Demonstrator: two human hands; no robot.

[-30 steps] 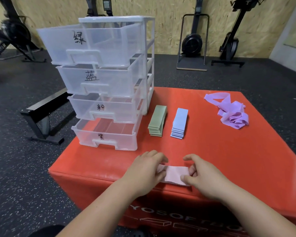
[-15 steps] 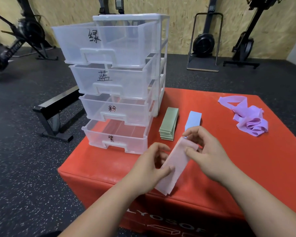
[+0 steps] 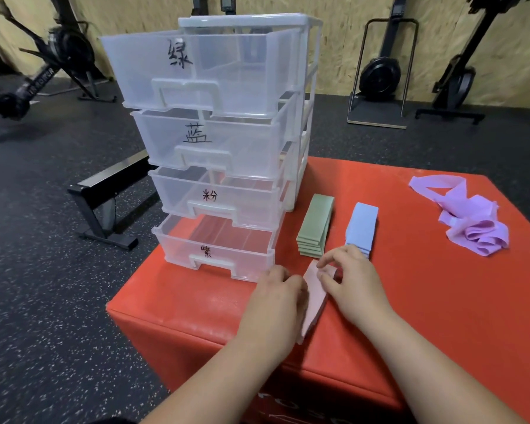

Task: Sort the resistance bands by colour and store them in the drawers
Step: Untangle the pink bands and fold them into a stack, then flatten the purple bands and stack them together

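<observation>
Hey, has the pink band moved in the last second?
Yes. The pink band has turned from crosswise to lengthwise, and its far end now lies close to the green stack.

Pink band (image 3: 314,298) was pale, green stack (image 3: 315,228) sage, blue stack (image 3: 362,224) light, tangled bands (image 3: 468,221) lilac, counter (image 3: 441,301) red, drawer unit (image 3: 227,71) clear with black labels, floor (image 3: 43,316) black, white-speckled.
</observation>
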